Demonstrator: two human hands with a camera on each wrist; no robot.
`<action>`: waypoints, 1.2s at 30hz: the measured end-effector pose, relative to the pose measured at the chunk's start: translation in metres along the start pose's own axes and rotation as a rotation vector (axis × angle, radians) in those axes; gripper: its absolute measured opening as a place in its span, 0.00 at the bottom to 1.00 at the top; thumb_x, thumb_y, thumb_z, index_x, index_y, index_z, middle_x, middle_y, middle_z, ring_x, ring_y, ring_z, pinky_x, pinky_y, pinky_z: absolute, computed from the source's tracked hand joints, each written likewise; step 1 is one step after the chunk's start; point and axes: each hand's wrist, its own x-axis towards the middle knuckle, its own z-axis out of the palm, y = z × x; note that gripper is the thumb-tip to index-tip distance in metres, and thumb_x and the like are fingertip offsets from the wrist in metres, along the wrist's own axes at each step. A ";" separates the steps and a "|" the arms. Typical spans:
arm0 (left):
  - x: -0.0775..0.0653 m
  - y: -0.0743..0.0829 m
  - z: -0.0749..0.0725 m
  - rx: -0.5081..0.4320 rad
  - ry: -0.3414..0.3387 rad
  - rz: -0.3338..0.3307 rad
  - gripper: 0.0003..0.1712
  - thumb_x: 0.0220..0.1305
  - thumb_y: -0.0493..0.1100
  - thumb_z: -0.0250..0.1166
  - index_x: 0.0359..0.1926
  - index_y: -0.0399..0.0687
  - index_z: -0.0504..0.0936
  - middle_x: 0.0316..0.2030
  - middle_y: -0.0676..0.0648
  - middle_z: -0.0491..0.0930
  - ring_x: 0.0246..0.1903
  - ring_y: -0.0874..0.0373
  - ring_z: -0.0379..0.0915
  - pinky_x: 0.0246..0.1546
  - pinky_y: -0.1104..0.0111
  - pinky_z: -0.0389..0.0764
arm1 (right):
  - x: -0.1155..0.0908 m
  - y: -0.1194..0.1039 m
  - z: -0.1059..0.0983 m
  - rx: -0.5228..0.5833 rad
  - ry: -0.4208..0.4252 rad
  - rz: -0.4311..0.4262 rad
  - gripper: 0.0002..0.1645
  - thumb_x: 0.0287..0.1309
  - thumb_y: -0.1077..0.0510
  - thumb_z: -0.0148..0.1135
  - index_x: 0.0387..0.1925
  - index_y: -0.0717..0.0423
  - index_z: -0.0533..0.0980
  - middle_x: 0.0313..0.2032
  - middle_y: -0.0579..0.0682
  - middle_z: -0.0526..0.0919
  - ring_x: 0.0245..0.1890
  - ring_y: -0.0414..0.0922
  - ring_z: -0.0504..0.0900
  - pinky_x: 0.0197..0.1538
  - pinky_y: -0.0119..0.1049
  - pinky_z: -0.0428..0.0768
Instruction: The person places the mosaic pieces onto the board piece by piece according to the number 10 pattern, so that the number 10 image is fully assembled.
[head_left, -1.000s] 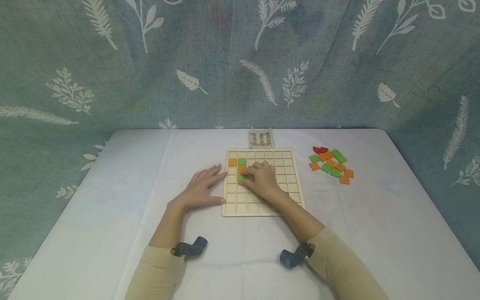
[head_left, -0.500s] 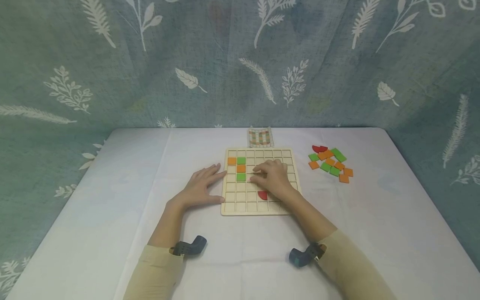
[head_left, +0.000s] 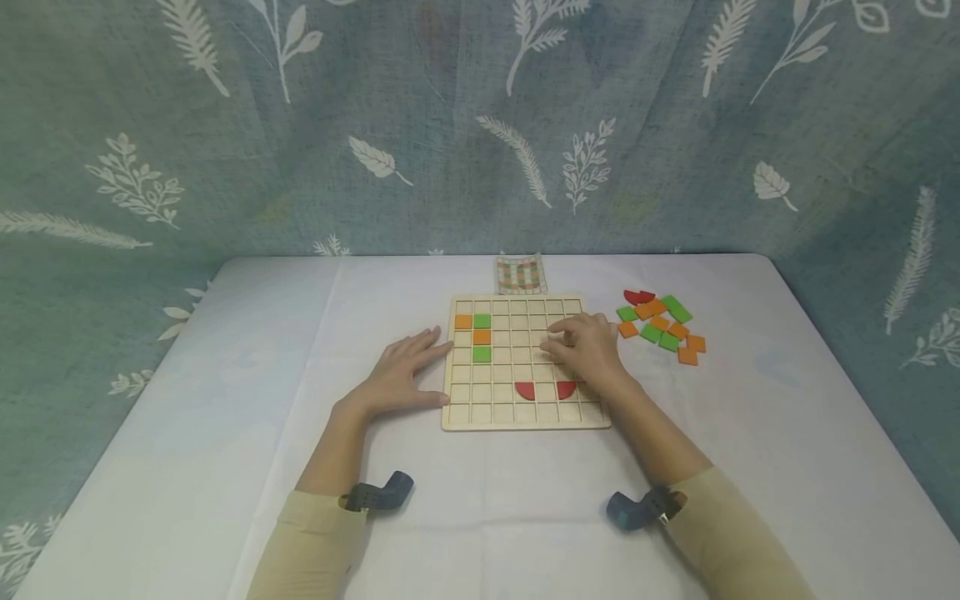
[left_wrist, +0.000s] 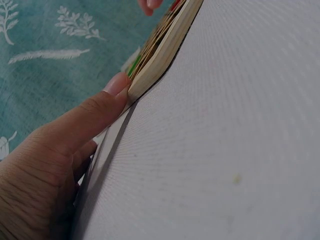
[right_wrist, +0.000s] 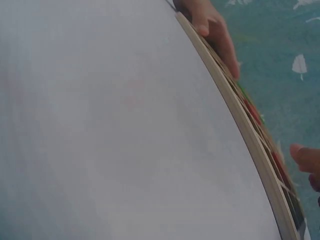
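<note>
A wooden grid board lies flat on the table. The left hand has its fingers spread, with thumb and forefinger at the board's left edge. Over the board's right part, the right hand is loosely curled, a gap between thumb and forefinger and nothing visible in it. In the upper left cells sit an orange tile, a green tile, a second orange tile and a second green tile. Two red rounded pieces, one left and one right, sit lower down.
Right of the board is a loose pile of several orange and green tiles with red rounded pieces. A printed pattern card lies behind the board. A leaf-patterned cloth hangs beyond the table.
The right hand has moved rightward across the board from the green tile, uncovering tiles and both red pieces. The left hand stays at the board's left edge.
</note>
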 end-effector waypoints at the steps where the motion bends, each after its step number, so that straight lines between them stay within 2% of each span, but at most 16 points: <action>1: 0.000 0.000 0.000 0.001 0.001 0.002 0.52 0.44 0.68 0.68 0.70 0.61 0.61 0.74 0.49 0.48 0.73 0.48 0.39 0.70 0.48 0.42 | 0.000 0.002 -0.003 -0.002 0.002 0.009 0.20 0.50 0.47 0.70 0.42 0.53 0.83 0.32 0.52 0.80 0.37 0.50 0.68 0.44 0.47 0.61; 8: -0.001 -0.001 0.000 0.011 0.013 0.031 0.52 0.43 0.68 0.68 0.70 0.59 0.62 0.73 0.47 0.50 0.72 0.47 0.41 0.70 0.49 0.42 | -0.003 0.018 -0.016 0.001 0.021 0.087 0.22 0.51 0.49 0.70 0.46 0.56 0.81 0.36 0.55 0.80 0.42 0.52 0.71 0.51 0.54 0.59; 17: -0.001 -0.001 -0.001 0.011 0.012 0.039 0.52 0.44 0.68 0.68 0.70 0.57 0.62 0.73 0.46 0.50 0.72 0.46 0.41 0.71 0.49 0.42 | -0.008 0.043 -0.031 -0.010 0.076 0.161 0.22 0.52 0.50 0.69 0.47 0.58 0.80 0.35 0.56 0.80 0.40 0.53 0.74 0.55 0.56 0.60; 25: -0.001 -0.001 0.000 0.011 0.006 0.027 0.53 0.43 0.69 0.68 0.70 0.60 0.62 0.74 0.48 0.49 0.73 0.47 0.41 0.71 0.50 0.42 | -0.012 0.065 -0.042 -0.101 0.131 0.255 0.25 0.52 0.48 0.69 0.48 0.58 0.80 0.36 0.58 0.81 0.45 0.56 0.70 0.52 0.55 0.59; 32: -0.001 -0.003 0.001 0.008 -0.001 0.026 0.52 0.44 0.68 0.68 0.70 0.60 0.61 0.74 0.48 0.48 0.73 0.48 0.40 0.71 0.50 0.41 | -0.014 0.070 -0.047 -0.141 0.122 0.357 0.25 0.53 0.47 0.68 0.48 0.58 0.80 0.34 0.57 0.77 0.45 0.57 0.68 0.50 0.57 0.59; 36: -0.001 -0.003 0.001 0.006 0.001 0.028 0.52 0.45 0.68 0.68 0.70 0.59 0.61 0.74 0.48 0.48 0.73 0.48 0.40 0.71 0.50 0.41 | -0.014 0.070 -0.047 -0.182 0.108 0.373 0.27 0.55 0.46 0.66 0.49 0.61 0.79 0.33 0.57 0.76 0.43 0.57 0.68 0.47 0.56 0.60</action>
